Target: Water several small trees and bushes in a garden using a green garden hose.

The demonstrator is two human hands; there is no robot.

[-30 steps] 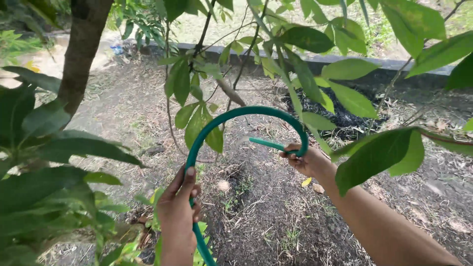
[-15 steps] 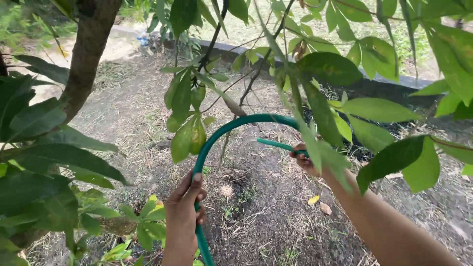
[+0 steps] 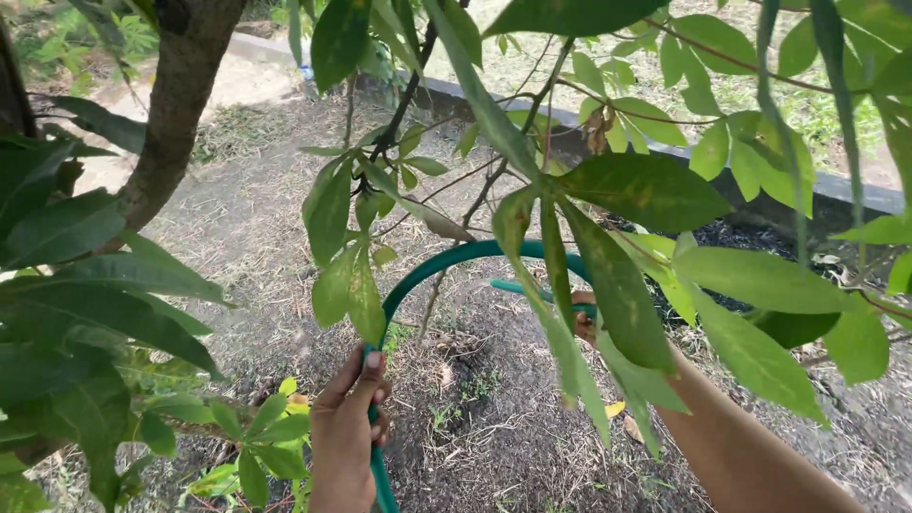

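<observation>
Leaves now swing lower across the view, hiding most of the right hand point(image 3: 585, 326) that showed plainly a second ago. A green hose point(image 3: 446, 258) arches from the left hand point(image 3: 347, 427), closed around its lower run, up and over to the right hand, whose hold cannot be told behind the leaves point(image 3: 608, 285). Beside them stand a tree trunk point(image 3: 176, 114), bare soil point(image 3: 494, 418) and a concrete kerb point(image 3: 836, 190). No packages or signs appear.
</observation>
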